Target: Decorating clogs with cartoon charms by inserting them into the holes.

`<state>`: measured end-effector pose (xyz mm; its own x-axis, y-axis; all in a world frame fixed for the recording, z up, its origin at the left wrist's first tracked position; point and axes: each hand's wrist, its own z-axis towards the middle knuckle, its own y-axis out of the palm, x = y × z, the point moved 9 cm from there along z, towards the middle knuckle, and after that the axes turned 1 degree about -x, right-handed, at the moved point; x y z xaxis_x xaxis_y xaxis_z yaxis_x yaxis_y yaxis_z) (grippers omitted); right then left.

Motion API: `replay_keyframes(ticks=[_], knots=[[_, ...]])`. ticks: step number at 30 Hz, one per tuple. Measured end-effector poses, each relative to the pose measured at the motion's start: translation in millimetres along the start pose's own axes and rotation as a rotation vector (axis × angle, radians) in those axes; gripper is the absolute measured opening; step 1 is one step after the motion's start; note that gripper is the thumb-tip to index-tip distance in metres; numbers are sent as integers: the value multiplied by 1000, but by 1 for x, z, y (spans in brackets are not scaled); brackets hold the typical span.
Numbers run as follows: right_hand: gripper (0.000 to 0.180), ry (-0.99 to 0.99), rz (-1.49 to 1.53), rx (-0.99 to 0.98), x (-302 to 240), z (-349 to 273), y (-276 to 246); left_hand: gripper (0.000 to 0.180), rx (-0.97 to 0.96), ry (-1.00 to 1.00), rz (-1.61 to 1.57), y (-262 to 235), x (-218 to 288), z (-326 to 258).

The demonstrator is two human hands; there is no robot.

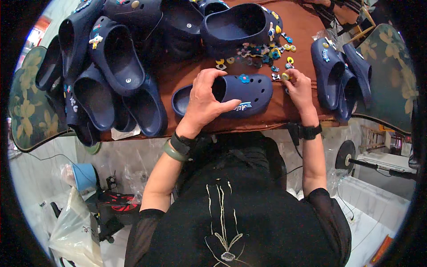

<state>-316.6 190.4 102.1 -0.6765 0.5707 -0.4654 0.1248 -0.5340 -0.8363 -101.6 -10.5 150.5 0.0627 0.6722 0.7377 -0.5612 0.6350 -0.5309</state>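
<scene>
Black top (275,213), with pale cord trim, covers the wearer's torso. Left wrist: black band (181,143) and green bangle (174,152). Right wrist: black band.

Left hand (205,99): laid across the navy clog (258,91) at its foot opening, fingers curved over the far rim, thumb on the near side beside the lettered charm (239,107); clasped on the clog.

Navy clog: lying sole down on the brown cloth (307,26), near the table's front edge, between the two hands, toe to the right. Also fitted: one blue flower charm (244,78).

Right hand (297,88): just beyond the toe, thumb and forefinger together on a small yellowish round charm (285,76).

Loose charms (271,54): scattered behind the clog, mixed colours.

Other clogs, navy: heaped group (126,55) at left; smaller group (328,73) at right; one charm-fitted clog (233,24) behind the loose charms.

Floor, left: blue bucket (85,175); whitish plastic bag (75,227).
</scene>
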Motion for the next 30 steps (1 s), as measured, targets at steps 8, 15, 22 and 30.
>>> replay_keyframes(ticks=[8,15,22,30], knots=[[18,293,804,-42,-25,-14,1,67,-1,13,5,-2,0,1],[28,446,1158,-143,-15,-25,29,67,3,12,-13,-1,-1,0],[21,134,801,-10,-61,-13,25,67,27,34,2,-2,0,0],[27,-412,92,123,-120,-22,-4,68,28,48,-3,-2,-1,0]])
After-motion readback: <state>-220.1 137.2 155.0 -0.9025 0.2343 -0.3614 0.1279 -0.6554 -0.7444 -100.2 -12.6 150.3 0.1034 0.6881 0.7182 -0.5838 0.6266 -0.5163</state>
